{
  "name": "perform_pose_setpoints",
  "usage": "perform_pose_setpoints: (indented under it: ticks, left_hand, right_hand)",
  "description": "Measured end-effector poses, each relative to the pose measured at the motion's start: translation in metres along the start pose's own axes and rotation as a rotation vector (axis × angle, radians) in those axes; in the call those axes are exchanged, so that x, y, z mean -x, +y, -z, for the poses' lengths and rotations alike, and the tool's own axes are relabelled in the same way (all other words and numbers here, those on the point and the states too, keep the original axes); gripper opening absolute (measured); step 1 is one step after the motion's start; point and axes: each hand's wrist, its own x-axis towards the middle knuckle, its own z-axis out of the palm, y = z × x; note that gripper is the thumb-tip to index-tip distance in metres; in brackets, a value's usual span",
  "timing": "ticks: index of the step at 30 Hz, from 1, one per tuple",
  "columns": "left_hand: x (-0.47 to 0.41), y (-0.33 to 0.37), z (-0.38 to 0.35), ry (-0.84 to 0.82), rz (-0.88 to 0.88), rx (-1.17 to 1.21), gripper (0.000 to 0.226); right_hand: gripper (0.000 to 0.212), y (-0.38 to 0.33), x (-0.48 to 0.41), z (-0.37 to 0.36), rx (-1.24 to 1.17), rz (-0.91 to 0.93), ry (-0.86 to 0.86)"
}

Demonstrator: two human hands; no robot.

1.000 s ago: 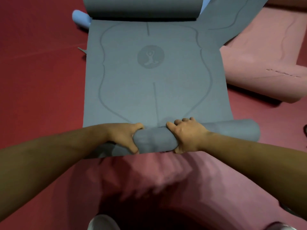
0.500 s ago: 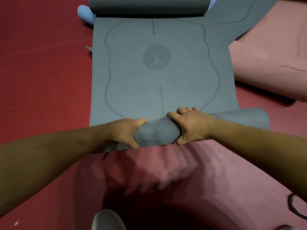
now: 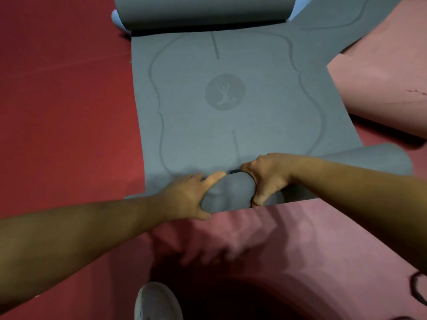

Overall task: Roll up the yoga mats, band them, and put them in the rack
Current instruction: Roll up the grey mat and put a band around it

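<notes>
Grey mat [image 3: 242, 100] half rolled on the red floor [image 3: 57, 112], both hands on the roll.

Beyond the fingertips the mat lies flat, printed with curved lines and a round figure emblem. The roll [image 3: 227, 195] is dented between the hands. Left hand [image 3: 187, 197] grips it, thumb laid over the top and fingers wrapped round the near side. Right hand [image 3: 269, 175] grips it with fingers curled over the far side and thumb on the near face. Forearms reach forward, converging. A pink mat [image 3: 254, 239] lies behind the thumbs.

We see a grey yoga mat [image 3: 254, 125] on the red floor [image 3: 69, 112], marked with curved lines and a round logo, near end rolled into a tube, far end curled up. A pink mat [image 3: 381, 84] lies beside it.
</notes>
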Motion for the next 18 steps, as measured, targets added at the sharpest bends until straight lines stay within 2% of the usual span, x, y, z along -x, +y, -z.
perform_pose_setpoints:
  ticks: [2, 4, 7, 9, 11, 13, 16, 18]
  left_hand:
    - [-0.005, -0.006, 0.007, -0.081, -0.021, 0.171, 0.106]
    - [-0.010, -0.012, 0.024, -0.184, -0.047, 0.326, 0.104]
    - [-0.016, -0.016, 0.040, -0.230, -0.054, 0.450, 0.101]
    - [-0.017, -0.011, 0.042, -0.270, -0.070, 0.500, 0.096]
    - [-0.017, -0.005, 0.040, -0.302, -0.063, 0.526, 0.092]
    - [-0.014, 0.005, 0.036, -0.242, -0.021, 0.362, 0.092]
    - [-0.005, 0.031, 0.021, 0.046, 0.023, -0.124, 0.111]
    - [-0.003, 0.037, 0.014, 0.075, 0.074, -0.154, 0.124]
  right_hand:
    - [0.072, 0.002, -0.002, -0.002, -0.085, -0.014, -0.059]
    - [0.081, 0.004, 0.001, -0.008, -0.047, -0.015, -0.015]
    - [0.108, 0.010, 0.012, -0.024, 0.362, -0.046, 0.220]
    - [0.103, 0.013, 0.017, -0.035, 0.421, -0.051, 0.260]
    - [0.085, 0.018, 0.017, -0.035, 0.325, -0.029, 0.229]
    - [0.076, 0.019, 0.014, -0.025, 0.224, -0.012, 0.174]
    - [0.073, 0.011, 0.005, -0.005, 0.115, -0.014, 0.066]
    - [0.071, 0.004, 0.000, 0.007, 0.019, -0.005, 0.009]
